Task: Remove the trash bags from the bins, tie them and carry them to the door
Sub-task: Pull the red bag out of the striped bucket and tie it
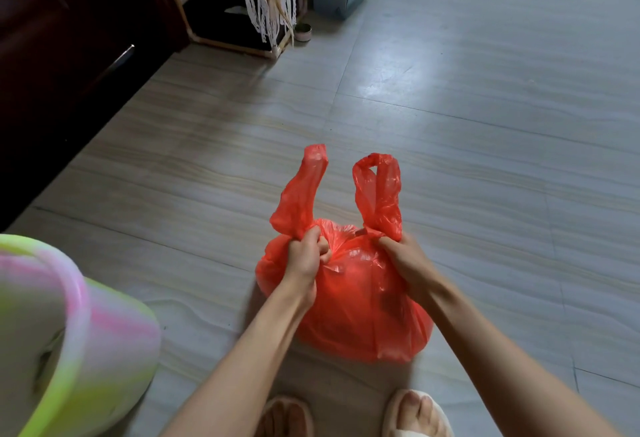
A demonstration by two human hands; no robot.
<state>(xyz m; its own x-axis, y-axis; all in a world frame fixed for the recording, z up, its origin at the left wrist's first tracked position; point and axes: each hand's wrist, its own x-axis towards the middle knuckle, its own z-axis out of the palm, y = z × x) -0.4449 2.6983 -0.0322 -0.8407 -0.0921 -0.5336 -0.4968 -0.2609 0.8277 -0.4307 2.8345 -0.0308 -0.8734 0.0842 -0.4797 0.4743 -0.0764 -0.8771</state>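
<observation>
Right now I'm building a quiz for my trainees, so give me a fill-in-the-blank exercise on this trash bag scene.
1. The trash bag is coloured ____.
2. The left hand and right hand each grip one ____ of the bag.
3. The bag rests on the ____.
4. The bin stands on the person's ____ side.

Missing words: red; handle; floor; left

a home: tiled floor (450, 107), dark wooden cabinet (62, 38), slippers (415, 416) on the feet.
</observation>
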